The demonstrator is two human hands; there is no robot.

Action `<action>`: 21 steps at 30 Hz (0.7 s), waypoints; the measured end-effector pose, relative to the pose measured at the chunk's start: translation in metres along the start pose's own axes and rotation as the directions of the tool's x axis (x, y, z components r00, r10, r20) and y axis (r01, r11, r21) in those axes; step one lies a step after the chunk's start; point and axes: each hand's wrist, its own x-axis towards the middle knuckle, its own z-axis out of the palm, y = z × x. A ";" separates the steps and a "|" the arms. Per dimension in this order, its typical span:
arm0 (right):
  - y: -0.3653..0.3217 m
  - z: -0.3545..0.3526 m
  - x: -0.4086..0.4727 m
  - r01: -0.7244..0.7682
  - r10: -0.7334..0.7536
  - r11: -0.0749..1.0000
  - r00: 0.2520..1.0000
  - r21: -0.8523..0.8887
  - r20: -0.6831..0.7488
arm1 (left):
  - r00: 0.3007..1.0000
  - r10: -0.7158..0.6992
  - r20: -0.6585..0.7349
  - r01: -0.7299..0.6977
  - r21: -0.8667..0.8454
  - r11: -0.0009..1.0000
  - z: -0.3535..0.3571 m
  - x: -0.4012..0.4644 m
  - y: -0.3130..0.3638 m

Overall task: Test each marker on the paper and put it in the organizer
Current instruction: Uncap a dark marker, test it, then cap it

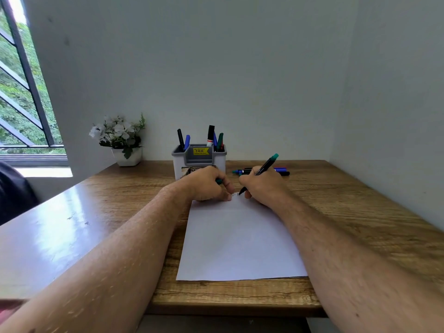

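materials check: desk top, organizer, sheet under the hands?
Desk top: looks like wood or wood-grain laminate, brown streaked grain, semi-gloss, window glare on its left part. Can't tell which.
Organizer: likely moulded plastic, matte grey, rounded edges, yellow price sticker in front.
Sheet: plain white paper, matte, thin, lying flat.

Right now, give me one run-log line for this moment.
right hand: marker tip on paper | left hand: holds green cap | organizer: partly filled

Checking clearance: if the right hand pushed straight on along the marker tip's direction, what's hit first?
The right hand points its marker down-left; the paper comes first, seemingly at the tip already, then likely the left hand.
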 end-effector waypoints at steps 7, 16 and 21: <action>0.001 0.000 0.002 0.015 -0.015 1.000 1.000 -0.009 -0.006 | 1.000 -0.011 -0.005 0.011 0.004 1.000 0.001 0.001 -0.001; 0.002 0.000 0.004 0.015 -0.014 1.000 1.000 0.019 -0.028 | 1.000 0.003 -0.005 -0.003 -0.003 1.000 0.000 -0.001 0.001; -0.004 -0.003 0.005 0.084 -0.071 0.970 0.995 0.227 -0.065 | 0.979 -0.055 -0.194 -0.030 -0.413 0.910 -0.006 0.001 0.005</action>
